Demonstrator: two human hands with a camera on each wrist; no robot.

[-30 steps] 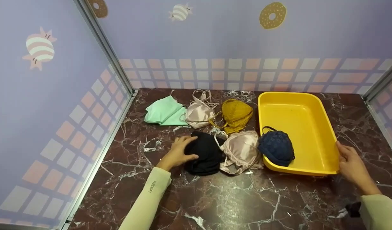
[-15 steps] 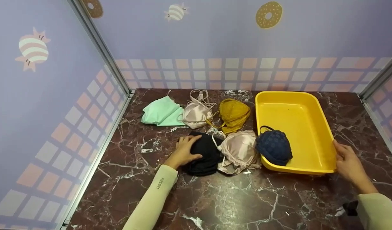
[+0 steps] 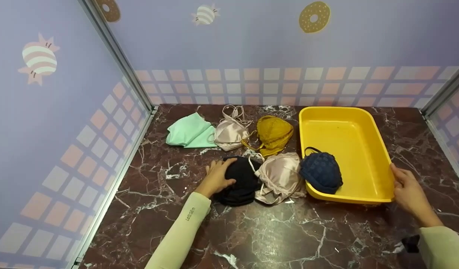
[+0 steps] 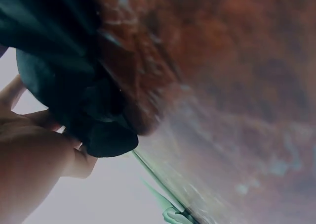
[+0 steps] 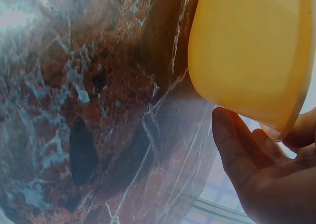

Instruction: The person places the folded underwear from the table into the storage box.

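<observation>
My left hand (image 3: 215, 178) grips the left side of a soft black garment (image 3: 242, 183), fingers at its far edge and thumb towards me. In the left wrist view the dark cloth (image 4: 74, 80) hangs in folds in front of the fingers. Beside it on the right lies a champagne satin bra (image 3: 283, 173) with lace trim. My right hand (image 3: 412, 190) holds the right wall of a yellow tray (image 3: 381, 145). The right wrist view has the thumb and fingers on either side of the tray's rim (image 5: 291, 120). A navy bra (image 3: 321, 172) lies over the tray's near left corner.
A back row on the dark marble table (image 3: 274, 239) holds a mint green folded cloth (image 3: 192, 130), a second champagne satin bra (image 3: 231, 132) and a mustard bra (image 3: 273, 132). Patterned panels (image 3: 229, 48) enclose the table at the back and both sides.
My left hand has shifted slightly right, pressing further into the black garment, which bunches a little. My right hand keeps its hold on the tray. The head view has swung slightly.
</observation>
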